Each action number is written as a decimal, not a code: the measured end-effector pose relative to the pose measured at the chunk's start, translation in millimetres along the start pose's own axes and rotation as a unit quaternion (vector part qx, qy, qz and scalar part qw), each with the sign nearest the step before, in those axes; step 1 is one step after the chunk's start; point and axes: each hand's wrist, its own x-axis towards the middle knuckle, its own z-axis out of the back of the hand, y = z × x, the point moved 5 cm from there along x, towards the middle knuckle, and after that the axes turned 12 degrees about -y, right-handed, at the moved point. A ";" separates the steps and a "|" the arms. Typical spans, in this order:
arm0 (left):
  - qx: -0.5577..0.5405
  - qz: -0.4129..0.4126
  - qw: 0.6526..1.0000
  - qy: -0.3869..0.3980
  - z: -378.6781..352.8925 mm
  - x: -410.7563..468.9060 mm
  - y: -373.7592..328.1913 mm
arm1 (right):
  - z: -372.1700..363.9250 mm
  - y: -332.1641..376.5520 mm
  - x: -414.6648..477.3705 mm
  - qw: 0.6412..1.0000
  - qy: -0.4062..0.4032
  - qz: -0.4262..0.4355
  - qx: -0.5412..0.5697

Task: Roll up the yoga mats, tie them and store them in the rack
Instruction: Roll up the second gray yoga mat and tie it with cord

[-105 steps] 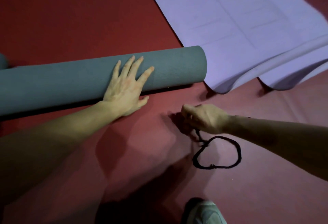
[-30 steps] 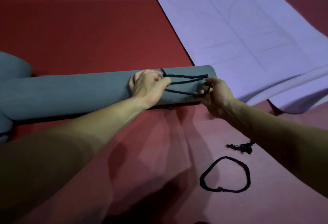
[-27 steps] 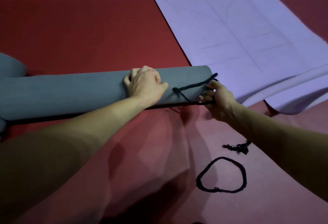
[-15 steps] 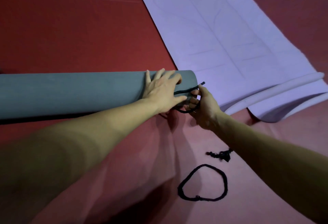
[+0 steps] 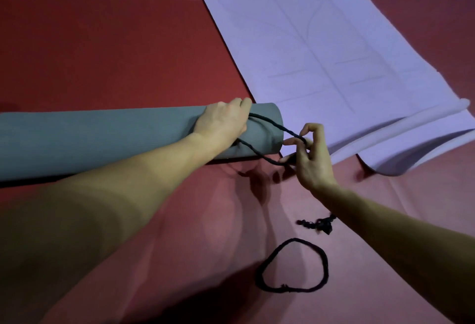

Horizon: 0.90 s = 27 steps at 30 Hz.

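Observation:
A rolled grey-green yoga mat (image 5: 102,138) lies across the red floor. My left hand (image 5: 223,123) grips its right end, fingers curled over the top. A black cord loop (image 5: 270,128) runs from under that hand across the mat's end to my right hand (image 5: 308,154). My right hand pinches the loop just off the roll's end, its fingers curled. A lilac yoga mat (image 5: 321,41) lies unrolled to the right, its near end partly curled.
A second black cord loop (image 5: 293,267) lies on the red floor near me. A small knotted black cord piece (image 5: 318,224) sits just under my right forearm. The red floor (image 5: 102,41) stretches behind the rolled mat.
My left hand has gone from flat to curled over the roll's end. My right hand has pulled the loop out to the right, so it stretches off the end.

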 end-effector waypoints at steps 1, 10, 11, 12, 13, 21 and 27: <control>-0.006 0.027 1.000 0.002 0.3 2.2 5.2 | 1.6 -0.5 -1.0 1.000 -0.003 0.022 -0.005; -0.032 -0.015 0.999 0.005 -5.1 -4.9 12.0 | -7.1 -8.8 -0.3 0.992 -0.025 0.005 -0.123; -0.032 -0.025 0.999 0.015 -5.8 -4.1 11.1 | -11.6 -12.4 1.9 0.991 -0.033 -0.012 -0.126; -0.027 -0.031 0.999 0.025 -5.3 -2.5 11.0 | -16.8 -14.6 3.1 0.991 -0.037 -0.034 -0.124; -0.017 -0.038 0.998 0.036 -4.3 -1.4 11.7 | -22.7 -14.8 3.0 0.991 -0.035 -0.061 -0.117; 0.014 0.018 0.988 0.155 -10.9 5.6 13.3 | -49.4 -17.5 17.7 0.964 -0.012 -0.196 -0.180; -0.092 0.116 0.952 0.267 -21.6 -1.2 38.8 | -49.9 -34.4 21.0 0.953 0.084 -0.285 -0.053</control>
